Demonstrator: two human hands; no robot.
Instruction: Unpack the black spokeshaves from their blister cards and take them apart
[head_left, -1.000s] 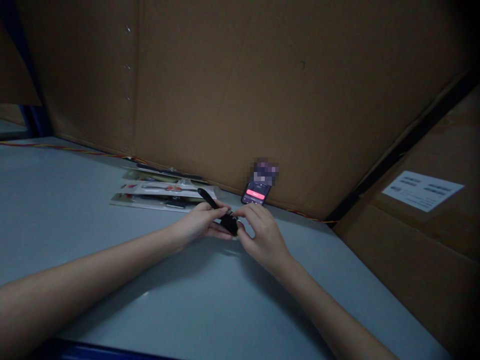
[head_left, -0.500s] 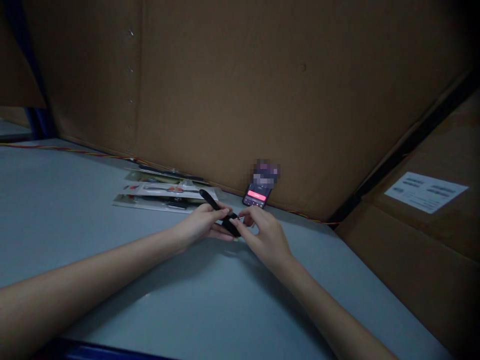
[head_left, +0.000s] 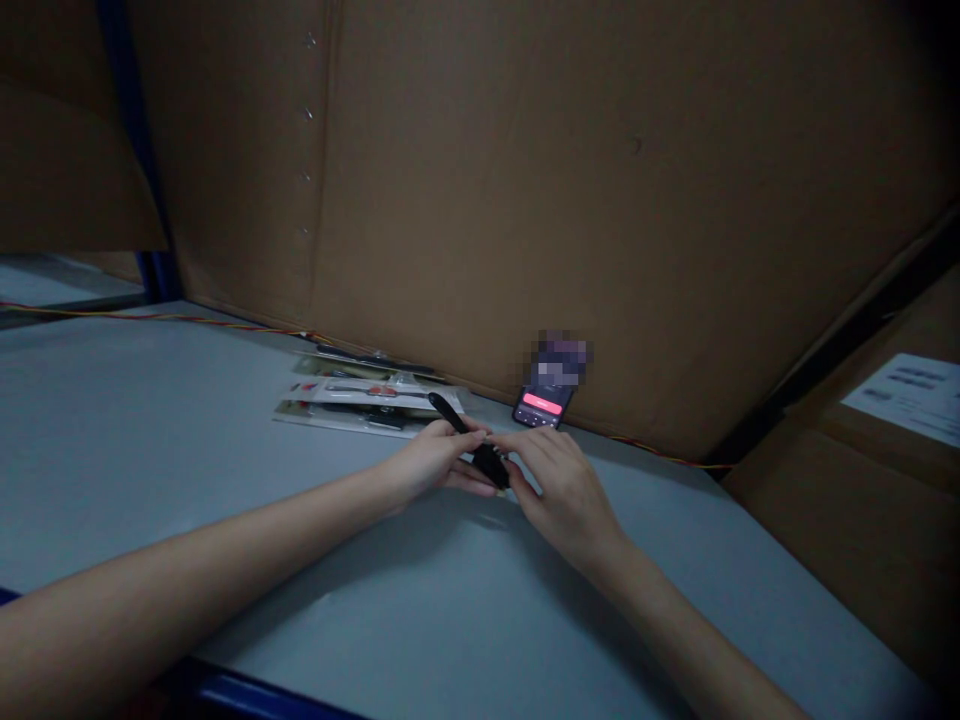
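And there was the black tool [head_left: 490, 465], pinched in my left grip [head_left: 441, 462], its handle slanting away past my thumb, its head right at my right grip [head_left: 566, 490]! That grip's fingertips met the head; whether they pinched any part, I couldn't tell. Packets [head_left: 367, 390] lay on the counter [head_left: 187, 400] beyond my left grip, the phone [head_left: 541, 405] beyond my right.

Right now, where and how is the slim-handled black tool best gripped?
Probably pinch the slim handle of the black tool across its width, coming from the view's upper left. That end slants up, bare, past the left hand, while fingers of that hand and the right hand crowd the wider black end.
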